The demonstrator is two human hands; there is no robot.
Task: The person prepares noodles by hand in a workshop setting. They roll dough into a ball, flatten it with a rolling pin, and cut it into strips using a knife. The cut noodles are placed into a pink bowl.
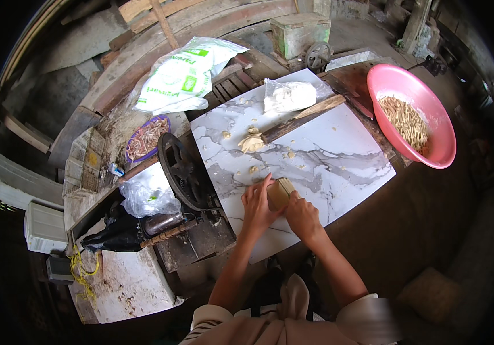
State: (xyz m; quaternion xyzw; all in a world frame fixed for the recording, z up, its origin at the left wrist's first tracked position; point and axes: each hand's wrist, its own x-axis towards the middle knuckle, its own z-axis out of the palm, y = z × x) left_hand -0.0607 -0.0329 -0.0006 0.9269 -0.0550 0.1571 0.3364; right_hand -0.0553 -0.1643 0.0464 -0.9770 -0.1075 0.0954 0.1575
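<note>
My left hand (256, 202) rests against the left side of a small tan block (278, 195), its fingers stretched along the edge and thumb near the lower corner. Pale ridged strips (285, 184) show along the block's upper right side. My right hand (302, 217) is closed at the block's right edge; whatever its fingers hold is hidden. Beyond them on the marble-patterned board (339, 167) sits a lump of pale dough (251, 143) at the end of a dark roller (281, 129). Crumbs of dough lie scattered around.
A pink basin (385, 86) of thin cut strips (403, 118) stands at the right. A bag of white powder (289, 96) and a wooden stick (320, 106) lie at the board's far side. Left are a wheeled metal machine (177, 172), a purple-rimmed basket (147, 138) and a large white sack (181, 77).
</note>
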